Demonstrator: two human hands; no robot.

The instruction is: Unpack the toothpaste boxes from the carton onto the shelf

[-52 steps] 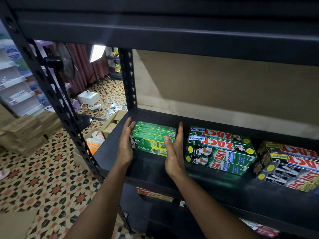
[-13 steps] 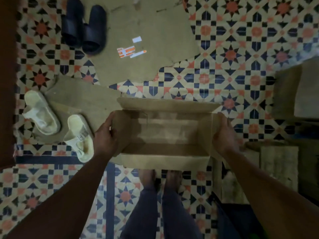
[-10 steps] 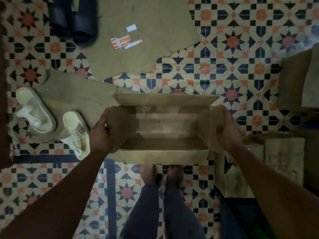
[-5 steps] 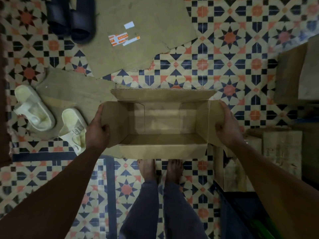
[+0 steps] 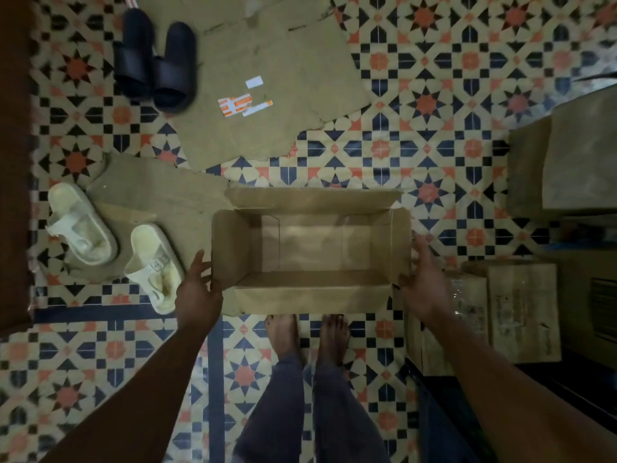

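Observation:
An open brown carton point(image 5: 310, 290) sits on the patterned tile floor just in front of my bare feet, flaps spread, and its inside shows only bare cardboard. My left hand point(image 5: 198, 290) hovers at the carton's left wall with fingers apart, holding nothing. My right hand point(image 5: 424, 282) is beside the right wall, fingers spread, also off the cardboard. No toothpaste boxes or shelf are in view.
Flattened cardboard sheets point(image 5: 267, 78) lie on the floor beyond and left of the carton. Black slippers point(image 5: 153, 61) and pale sandals point(image 5: 110, 242) sit at the left. Closed cartons point(image 5: 521, 309) and a taller box point(image 5: 567, 155) stand at the right.
Both hands were gripping the carton's side walls while lowering it; now they have let go and drawn slightly away, leaving it on the floor. Earlier I was at the shelf straightening green boxes.

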